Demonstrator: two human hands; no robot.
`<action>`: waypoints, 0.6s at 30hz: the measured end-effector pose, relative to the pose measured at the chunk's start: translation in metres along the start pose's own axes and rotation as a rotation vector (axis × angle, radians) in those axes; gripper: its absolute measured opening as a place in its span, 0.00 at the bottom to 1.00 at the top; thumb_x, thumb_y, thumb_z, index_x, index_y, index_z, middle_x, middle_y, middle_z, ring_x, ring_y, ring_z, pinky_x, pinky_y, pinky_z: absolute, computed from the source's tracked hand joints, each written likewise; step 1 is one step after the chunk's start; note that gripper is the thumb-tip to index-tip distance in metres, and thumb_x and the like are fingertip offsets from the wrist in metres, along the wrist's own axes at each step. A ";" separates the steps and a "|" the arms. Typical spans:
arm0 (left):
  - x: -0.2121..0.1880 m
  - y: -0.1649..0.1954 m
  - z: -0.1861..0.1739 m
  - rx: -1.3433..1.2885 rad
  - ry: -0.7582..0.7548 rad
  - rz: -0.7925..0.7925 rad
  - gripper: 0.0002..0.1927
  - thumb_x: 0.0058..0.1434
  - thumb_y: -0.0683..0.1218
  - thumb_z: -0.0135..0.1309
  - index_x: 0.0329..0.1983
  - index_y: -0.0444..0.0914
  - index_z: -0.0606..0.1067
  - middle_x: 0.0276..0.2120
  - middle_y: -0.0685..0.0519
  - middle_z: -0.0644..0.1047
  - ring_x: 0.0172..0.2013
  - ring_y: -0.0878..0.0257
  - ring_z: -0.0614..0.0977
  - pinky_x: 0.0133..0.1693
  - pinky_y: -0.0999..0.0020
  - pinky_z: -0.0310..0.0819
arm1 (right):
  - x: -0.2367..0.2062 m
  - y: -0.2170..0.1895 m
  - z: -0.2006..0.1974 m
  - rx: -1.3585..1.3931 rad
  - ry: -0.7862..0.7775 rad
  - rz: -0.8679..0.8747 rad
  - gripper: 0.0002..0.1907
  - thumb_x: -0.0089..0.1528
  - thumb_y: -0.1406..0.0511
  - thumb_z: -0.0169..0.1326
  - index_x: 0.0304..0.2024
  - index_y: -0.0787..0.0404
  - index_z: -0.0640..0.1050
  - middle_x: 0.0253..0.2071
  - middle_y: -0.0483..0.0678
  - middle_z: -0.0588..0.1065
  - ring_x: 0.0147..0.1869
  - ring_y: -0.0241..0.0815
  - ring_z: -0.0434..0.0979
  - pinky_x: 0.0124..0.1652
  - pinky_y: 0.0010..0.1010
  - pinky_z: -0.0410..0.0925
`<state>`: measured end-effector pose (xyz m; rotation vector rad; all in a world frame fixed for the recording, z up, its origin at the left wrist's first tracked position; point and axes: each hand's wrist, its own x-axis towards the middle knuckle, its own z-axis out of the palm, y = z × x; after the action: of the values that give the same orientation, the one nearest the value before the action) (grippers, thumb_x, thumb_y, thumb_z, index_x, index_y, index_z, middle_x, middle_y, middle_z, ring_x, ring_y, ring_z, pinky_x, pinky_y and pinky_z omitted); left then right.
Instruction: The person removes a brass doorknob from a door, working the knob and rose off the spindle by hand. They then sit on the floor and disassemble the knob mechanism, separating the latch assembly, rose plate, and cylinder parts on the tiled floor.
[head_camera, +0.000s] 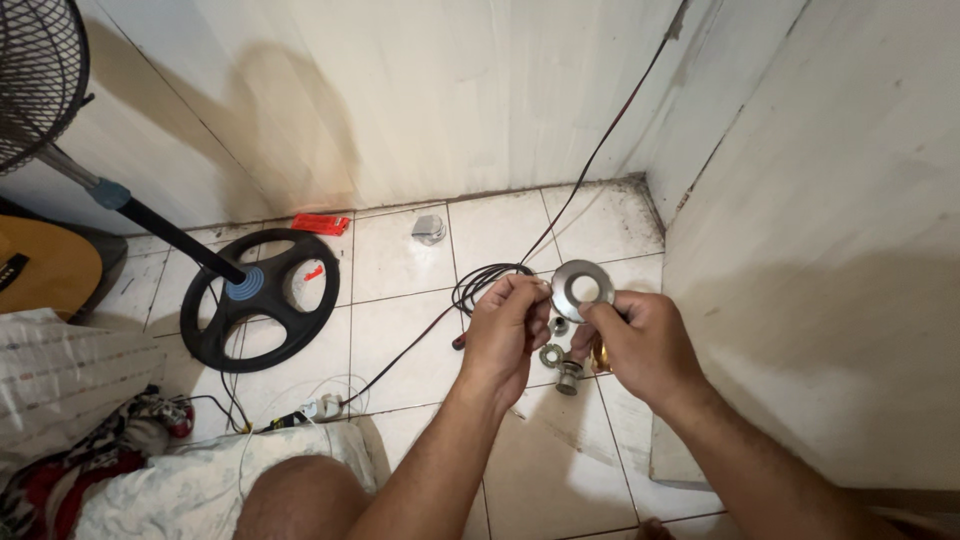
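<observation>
Centre frame: left hand (507, 335) and right hand (640, 345) fingers pinching flat round silver metal ring plate (583, 288). Brass piece under right palm mostly hidden. Small metal fittings (562, 365) below on white tiled floor (400, 270); plain walls, corner.

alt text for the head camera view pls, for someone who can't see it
Seen from above, a person's left hand and right hand together hold a round metal ring plate over a white tiled floor. Small metal fittings lie below the hands, with a coiled black cable and a fan's round base to the left.
</observation>
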<state>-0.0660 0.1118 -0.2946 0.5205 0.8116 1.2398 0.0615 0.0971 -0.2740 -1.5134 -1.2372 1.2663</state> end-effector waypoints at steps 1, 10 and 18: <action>-0.001 0.000 0.001 -0.013 -0.013 -0.007 0.01 0.49 0.39 0.44 0.24 0.36 0.65 0.15 0.56 0.64 0.16 0.71 0.62 0.17 0.78 0.53 | 0.000 -0.001 -0.002 -0.020 -0.002 -0.021 0.13 0.52 0.67 0.44 0.17 0.69 0.73 0.14 0.48 0.71 0.15 0.31 0.66 0.17 0.22 0.60; 0.000 -0.002 0.007 0.276 -0.015 0.119 0.04 0.50 0.41 0.46 0.27 0.34 0.68 0.18 0.55 0.67 0.17 0.71 0.66 0.19 0.78 0.60 | -0.003 -0.001 -0.008 -0.294 0.082 -0.232 0.11 0.51 0.64 0.45 0.17 0.64 0.73 0.13 0.46 0.70 0.16 0.33 0.67 0.19 0.25 0.60; -0.010 -0.001 0.013 0.953 0.030 0.486 0.05 0.51 0.42 0.43 0.26 0.35 0.65 0.15 0.50 0.68 0.16 0.64 0.69 0.20 0.71 0.62 | -0.009 -0.005 -0.010 -0.752 0.143 -0.267 0.11 0.50 0.61 0.46 0.21 0.62 0.73 0.15 0.52 0.69 0.20 0.46 0.68 0.23 0.32 0.61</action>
<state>-0.0563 0.1027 -0.2852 1.5398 1.3447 1.2359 0.0701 0.0897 -0.2654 -1.8151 -1.8609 0.5123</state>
